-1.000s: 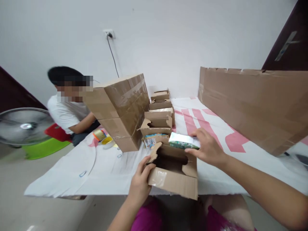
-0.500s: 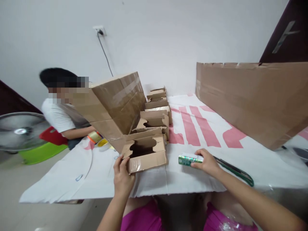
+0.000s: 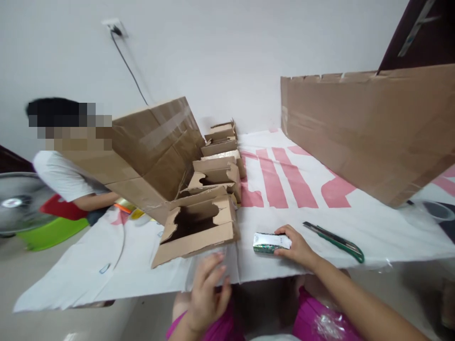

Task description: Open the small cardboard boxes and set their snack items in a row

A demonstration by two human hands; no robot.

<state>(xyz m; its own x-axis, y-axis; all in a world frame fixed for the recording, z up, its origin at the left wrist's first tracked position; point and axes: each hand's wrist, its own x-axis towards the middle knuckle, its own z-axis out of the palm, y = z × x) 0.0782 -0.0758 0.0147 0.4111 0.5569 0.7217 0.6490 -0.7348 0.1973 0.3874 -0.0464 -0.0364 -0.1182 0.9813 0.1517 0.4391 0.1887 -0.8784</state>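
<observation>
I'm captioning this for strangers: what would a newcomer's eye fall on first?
Probably the large cardboard piece standing at the table's right. Next, the row of cardboard boxes left of centre, running back toward the wall. Then the small green-and-white box in the right hand, a green cutter lying to its right.

Right hand [image 3: 294, 247] grips one end of small green-and-white box [image 3: 268, 242]. Left hand [image 3: 206, 293] blurred, loosely curled, just in front of open-topped carton [image 3: 199, 243]. Behind it, row of cartons [image 3: 215, 164] runs toward wall [image 3: 227, 57]. Tall taped cardboard block [image 3: 156, 142] at left, long brown cardboard panel [image 3: 362, 132] at right. Green cutter knife [image 3: 337, 241] lies beside right hand on pink-printed white cloth [image 3: 256, 220]. Person [image 3: 62, 175] in white shirt at far left, near fan [image 3: 16, 208].
</observation>
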